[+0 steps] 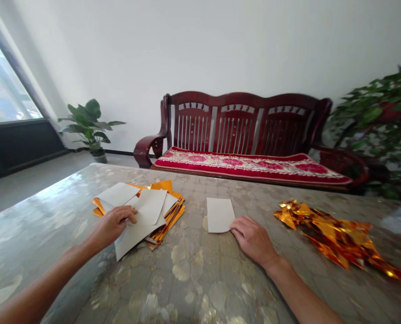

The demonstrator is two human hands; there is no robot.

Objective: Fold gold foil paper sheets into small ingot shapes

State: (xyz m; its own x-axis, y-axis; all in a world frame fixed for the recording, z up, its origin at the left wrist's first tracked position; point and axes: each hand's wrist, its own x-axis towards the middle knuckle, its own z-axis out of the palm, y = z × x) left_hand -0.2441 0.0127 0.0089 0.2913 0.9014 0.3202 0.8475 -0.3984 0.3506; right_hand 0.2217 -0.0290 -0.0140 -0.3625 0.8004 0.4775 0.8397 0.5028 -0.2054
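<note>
My left hand (pixel 116 225) rests on a loose pile at the left of the table, its fingers curled together at the edge of a white paper sheet (pixel 149 204). Under and around it lie more white sheets and shiny gold foil sheets (pixel 173 220), fanned out unevenly. Toward the middle, a single white paper card (pixel 219 216) lies flat on the table. The fingers of my right hand (pixel 254 240) are closed on that card's near right corner. What lies beneath my left fingertips is partly hidden.
Crumpled, folded gold foil (pixel 335 234) spreads over the right side of the patterned table (pixel 186 288). A clear plastic piece (pixel 399 220) lies at the far right edge. Behind the table stand a dark red wooden bench (pixel 241 121), a potted plant (pixel 90 123) and a leafy plant (pixel 379 121).
</note>
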